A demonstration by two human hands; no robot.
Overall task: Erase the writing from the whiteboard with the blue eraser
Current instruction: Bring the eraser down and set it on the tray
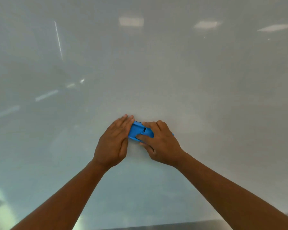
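The whiteboard (156, 72) fills nearly the whole view, glossy and pale, with no writing that I can make out, only reflections of ceiling lights. The blue eraser (137, 131) lies flat against the board just below the middle. My right hand (160, 143) grips it from the right, thumb and fingers wrapped over its top. My left hand (114, 143) rests with straight fingers against the eraser's left end, palm towards the board. A small blue tip (173, 134) pokes out beyond my right hand's knuckles.
A grey metal ledge (173, 225) runs along the board's bottom edge at the lower right. Bright reflections streak the board at the upper right and the left side.
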